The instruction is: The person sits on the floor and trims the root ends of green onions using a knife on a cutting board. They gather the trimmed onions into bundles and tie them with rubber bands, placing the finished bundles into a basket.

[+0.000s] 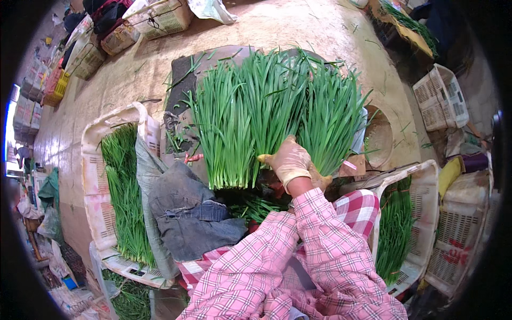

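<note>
Green garlic chives lie side by side on a low work surface before me: a left bunch [226, 132], a middle bunch [274, 96] and a right bunch [332, 112]. My right hand [294, 160], in a pale, yellow-stained glove, grips the stem ends of the middle bunch, its thumb pointing left. My forearms cross, the right one on top. Beyond the right wrist, part of my gloved left hand [321, 180] shows at the base of the right bunch; its grip is mostly hidden. Stem ends of the left bunch are evenly lined up.
A white plastic crate [94, 192] of chives stands left, its edge draped with grey cloth [148, 172]. Another crate [426, 216] at right holds tied bunches. Dark cloth [184, 212] lies by my lap, with loose leaves [256, 210] beside it. More crates [440, 98] stand around.
</note>
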`<act>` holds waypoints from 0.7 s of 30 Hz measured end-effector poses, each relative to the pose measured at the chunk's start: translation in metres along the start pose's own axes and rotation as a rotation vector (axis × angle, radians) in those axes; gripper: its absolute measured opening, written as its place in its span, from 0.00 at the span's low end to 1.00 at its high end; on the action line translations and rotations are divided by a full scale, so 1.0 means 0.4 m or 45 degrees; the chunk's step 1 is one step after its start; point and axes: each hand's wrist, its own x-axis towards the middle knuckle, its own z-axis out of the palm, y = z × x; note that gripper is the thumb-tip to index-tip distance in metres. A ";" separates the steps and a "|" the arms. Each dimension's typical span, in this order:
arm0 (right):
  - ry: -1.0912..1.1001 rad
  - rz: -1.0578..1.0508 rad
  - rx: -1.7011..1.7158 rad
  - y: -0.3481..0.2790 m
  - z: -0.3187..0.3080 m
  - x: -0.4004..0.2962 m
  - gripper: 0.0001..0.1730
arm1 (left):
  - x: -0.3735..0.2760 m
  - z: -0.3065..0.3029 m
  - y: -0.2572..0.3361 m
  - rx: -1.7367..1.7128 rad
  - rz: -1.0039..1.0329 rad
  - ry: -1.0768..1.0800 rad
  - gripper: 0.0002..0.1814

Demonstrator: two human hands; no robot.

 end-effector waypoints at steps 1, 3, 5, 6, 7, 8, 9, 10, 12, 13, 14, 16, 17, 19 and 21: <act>0.002 -0.005 -0.035 0.000 0.006 0.003 0.52 | 0.000 0.001 -0.001 -0.020 0.008 -0.011 0.38; 0.000 -0.017 -0.099 0.009 0.012 0.008 0.54 | -0.005 0.004 -0.008 -0.046 0.016 -0.027 0.37; -0.049 -0.031 -0.123 0.022 0.008 0.027 0.53 | -0.004 0.009 -0.010 -0.071 0.028 -0.037 0.36; -0.063 0.002 -0.121 0.022 0.000 0.032 0.54 | -0.008 0.009 -0.013 -0.073 0.036 -0.046 0.36; -0.076 0.036 -0.120 0.016 -0.005 0.035 0.55 | -0.010 0.009 -0.014 -0.085 0.042 -0.054 0.35; -0.082 0.089 -0.160 0.001 0.004 0.041 0.58 | -0.012 0.009 -0.017 -0.093 0.044 -0.058 0.35; -0.066 0.115 -0.169 -0.017 0.017 0.048 0.58 | -0.009 0.010 -0.020 -0.108 0.045 -0.061 0.34; -0.049 0.139 -0.179 -0.034 0.033 0.055 0.59 | -0.005 0.010 -0.027 -0.119 0.046 -0.061 0.34; -0.079 0.203 -0.185 -0.050 0.033 0.068 0.61 | -0.001 0.012 -0.031 -0.145 0.049 -0.073 0.33; -0.075 0.171 -0.159 -0.041 0.027 0.072 0.61 | -0.001 0.014 -0.030 -0.158 0.059 -0.089 0.32; -0.074 0.146 -0.127 -0.017 0.027 0.079 0.61 | -0.005 0.021 -0.032 -0.169 0.070 -0.109 0.32; 0.022 0.061 -0.018 0.031 0.033 0.087 0.60 | -0.016 0.033 -0.025 -0.198 0.096 -0.152 0.31; -0.026 -0.026 0.206 0.057 0.041 0.113 0.57 | -0.018 0.036 -0.025 -0.204 0.095 -0.162 0.30; -0.127 -0.188 0.660 0.104 0.048 0.159 0.52 | -0.018 0.043 -0.029 -0.231 0.099 -0.167 0.29; -0.333 -0.244 1.121 0.038 -0.034 0.061 0.38 | 0.016 0.050 -0.049 -0.240 0.071 -0.139 0.28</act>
